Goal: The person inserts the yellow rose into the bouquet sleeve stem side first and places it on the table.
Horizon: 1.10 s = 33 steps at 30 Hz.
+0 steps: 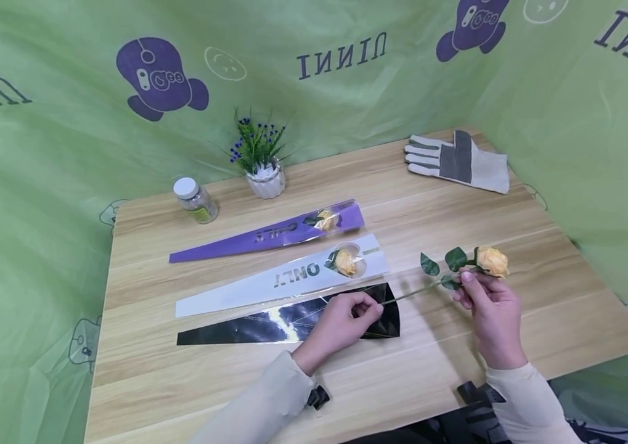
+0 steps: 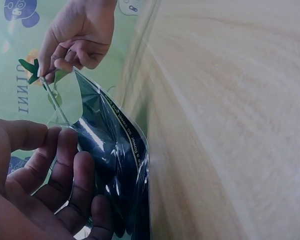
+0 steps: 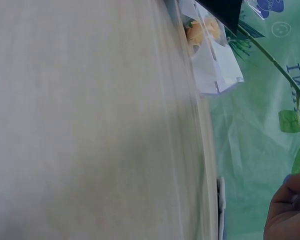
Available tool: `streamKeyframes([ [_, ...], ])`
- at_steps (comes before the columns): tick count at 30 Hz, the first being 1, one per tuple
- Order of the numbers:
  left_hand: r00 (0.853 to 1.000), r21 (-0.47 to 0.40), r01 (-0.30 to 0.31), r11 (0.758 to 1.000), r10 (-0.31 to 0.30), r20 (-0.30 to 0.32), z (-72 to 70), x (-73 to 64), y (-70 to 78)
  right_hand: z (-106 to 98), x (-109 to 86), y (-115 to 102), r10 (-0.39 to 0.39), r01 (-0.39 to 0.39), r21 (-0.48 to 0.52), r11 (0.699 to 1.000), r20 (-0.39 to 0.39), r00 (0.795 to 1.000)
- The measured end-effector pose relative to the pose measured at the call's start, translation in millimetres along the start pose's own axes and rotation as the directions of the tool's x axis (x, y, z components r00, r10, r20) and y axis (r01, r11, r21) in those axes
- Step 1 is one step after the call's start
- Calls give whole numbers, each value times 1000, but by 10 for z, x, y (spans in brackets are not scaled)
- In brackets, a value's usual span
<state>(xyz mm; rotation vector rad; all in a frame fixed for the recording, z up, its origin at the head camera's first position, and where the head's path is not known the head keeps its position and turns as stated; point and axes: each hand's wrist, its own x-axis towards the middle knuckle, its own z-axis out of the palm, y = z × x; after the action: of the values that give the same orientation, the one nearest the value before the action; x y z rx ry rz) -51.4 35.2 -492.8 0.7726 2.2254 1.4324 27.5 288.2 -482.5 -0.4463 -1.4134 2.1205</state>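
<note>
My right hand (image 1: 495,317) pinches an artificial peach rose (image 1: 492,262) by its green stem, just below the bloom. The stem slants down leftward, and its lower end enters the wide mouth of a black flower sleeve (image 1: 236,331) lying on the table. At that mouth my left hand (image 1: 341,320) pinches the sleeve's clear front film between thumb and index finger, close beside the stem. In the left wrist view the black sleeve (image 2: 107,145) gapes open, with the stem (image 2: 55,100) at its mouth. How deep the stem goes is hidden.
Behind the black sleeve lie a white sleeve (image 1: 225,297) and a purple sleeve (image 1: 219,245), each with a peach rose inside. Farther back stand a white-capped jar (image 1: 196,200) and a potted plant (image 1: 266,179). A grey work glove (image 1: 458,161) lies at the back right.
</note>
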Motion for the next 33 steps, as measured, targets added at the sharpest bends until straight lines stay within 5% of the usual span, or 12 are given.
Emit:
streamKeyframes([
  [8, 1000, -55, 4, 998, -5, -20, 1, 18, 28, 72, -112, 59, -28, 35, -67, 997, 105, 994],
  [17, 997, -93, 10, 996, -17, -74, -29, 34, 99, 113, -163, 80, -92, 117, -79, 990, 265, 960],
  [33, 997, -95, -12, 995, 5, -73, -37, 34, 133, 125, -151, 90, -31, 107, -183, 977, 374, 927],
])
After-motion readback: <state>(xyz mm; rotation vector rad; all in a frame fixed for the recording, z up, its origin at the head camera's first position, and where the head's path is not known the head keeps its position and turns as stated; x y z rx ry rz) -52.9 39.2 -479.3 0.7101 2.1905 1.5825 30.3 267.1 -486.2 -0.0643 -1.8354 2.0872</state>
